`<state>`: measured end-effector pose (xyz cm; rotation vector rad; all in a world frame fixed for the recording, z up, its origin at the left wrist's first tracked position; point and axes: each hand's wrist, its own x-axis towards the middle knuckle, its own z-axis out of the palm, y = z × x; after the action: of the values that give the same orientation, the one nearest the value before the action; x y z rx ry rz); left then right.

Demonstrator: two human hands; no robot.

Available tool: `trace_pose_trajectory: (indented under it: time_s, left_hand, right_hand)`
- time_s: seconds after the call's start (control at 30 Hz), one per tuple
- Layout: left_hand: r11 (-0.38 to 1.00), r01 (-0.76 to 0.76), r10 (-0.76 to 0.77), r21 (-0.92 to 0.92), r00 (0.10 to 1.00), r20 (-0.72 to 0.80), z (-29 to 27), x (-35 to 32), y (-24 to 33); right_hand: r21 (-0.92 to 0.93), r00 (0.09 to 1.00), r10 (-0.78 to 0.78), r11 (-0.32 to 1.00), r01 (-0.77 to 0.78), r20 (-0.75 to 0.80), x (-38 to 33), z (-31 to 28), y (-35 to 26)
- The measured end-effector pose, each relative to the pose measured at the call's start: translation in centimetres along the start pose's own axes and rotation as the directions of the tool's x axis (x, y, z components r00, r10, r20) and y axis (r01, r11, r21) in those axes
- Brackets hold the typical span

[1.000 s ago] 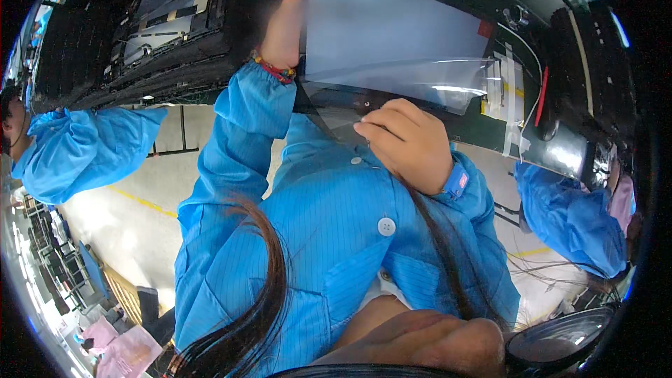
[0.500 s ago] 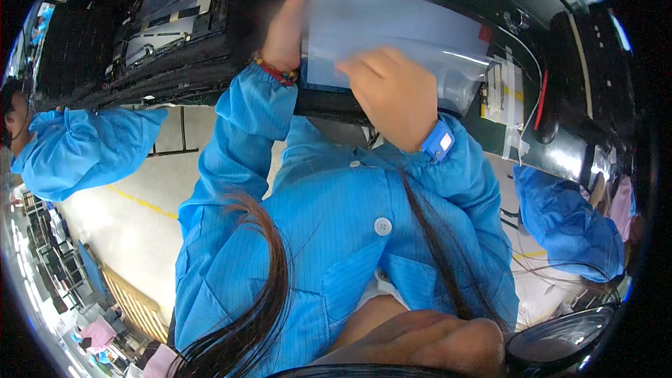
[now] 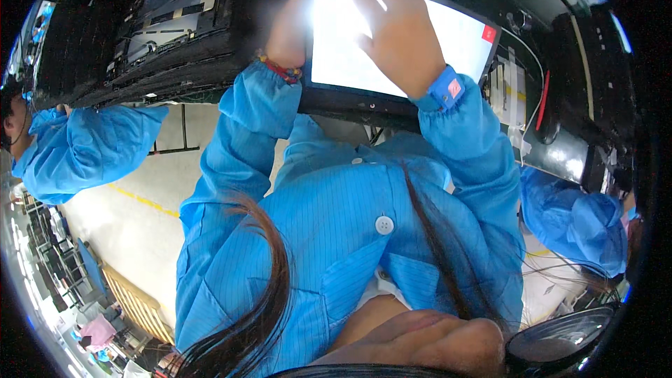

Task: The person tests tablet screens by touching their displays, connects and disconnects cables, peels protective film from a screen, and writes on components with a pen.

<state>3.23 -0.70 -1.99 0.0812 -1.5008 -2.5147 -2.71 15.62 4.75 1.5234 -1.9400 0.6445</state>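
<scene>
Spanning left hand (image 3: 290, 24), right hand (image 3: 399, 35), white panel (image 3: 406, 56)

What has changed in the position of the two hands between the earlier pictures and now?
The right hand moved up from the chest and now lies open on the bright white panel, fingers spread. The panel looks brighter than before. The left hand stayed at the panel's left edge, and the dark tray on the left did not move.
</scene>
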Motion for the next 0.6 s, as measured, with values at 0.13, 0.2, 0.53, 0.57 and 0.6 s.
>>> trace_pose_trajectory:
  time_s: [0.13,0.2,0.53,0.57,0.6]
  left_hand:
    - [1.000,0.004,-0.004,0.030,1.000,-0.011,0.9,-0.4,0.4]
    - [0.998,0.020,-0.018,0.060,0.999,-0.034,1.8,-0.4,0.9]
    - [0.999,0.029,-0.031,0.043,0.998,0.062,1.6,-0.5,0.8]
    - [0.999,0.035,-0.038,0.041,0.997,0.067,1.8,-0.5,0.9]
    - [0.998,0.046,-0.047,0.039,0.998,0.037,2.0,-0.6,1.0]
  right_hand:
    - [0.028,0.967,0.016,0.999,-0.024,0.253,-3.3,-1.4,-1.3]
    - [0.054,0.918,0.028,0.997,-0.054,0.395,-5.2,-2.2,-1.0]
    - [-0.129,0.932,0.363,0.924,-0.360,0.000,-12.2,-9.2,3.9]
    - [-0.142,0.929,0.366,0.923,-0.357,0.047,-12.8,-9.7,3.0]
    - [-0.153,0.925,0.369,0.923,-0.353,0.093,-13.4,-10.1,2.4]
